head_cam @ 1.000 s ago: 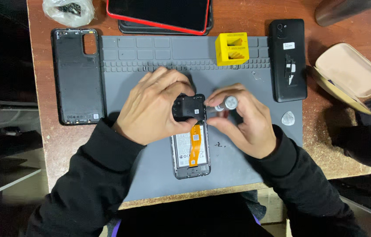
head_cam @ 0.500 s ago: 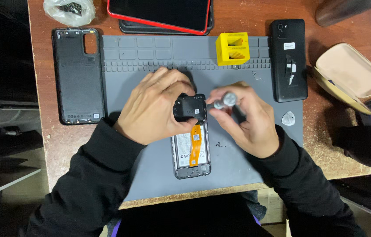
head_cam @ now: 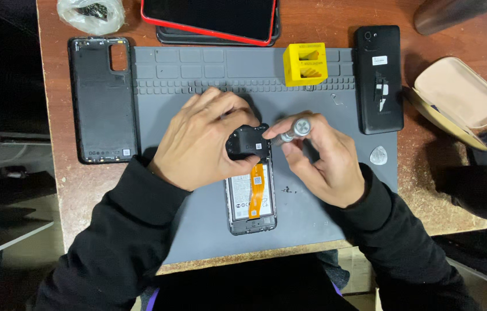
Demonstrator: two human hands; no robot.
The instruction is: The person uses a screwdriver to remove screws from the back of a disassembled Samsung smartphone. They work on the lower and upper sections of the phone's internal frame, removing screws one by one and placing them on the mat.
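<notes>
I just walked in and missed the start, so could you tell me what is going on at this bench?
A person is working on an opened phone lying on a grey work mat. The left hand steadies the phone's upper end, over a black inner cover. The right hand holds a silver screwdriver with its tip at that cover. The phone's orange ribbon cable is exposed. A removed back cover lies to the left, a yellow block above.

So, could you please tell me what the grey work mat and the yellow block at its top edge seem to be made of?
The grey work mat looks like matte silicone or soft rubber: dull, glare-free, with moulded compartments and ridges. The yellow block looks like hard moulded plastic: crisp edges, even colour, slight sheen. Neither can be confirmed by sight alone.
</notes>
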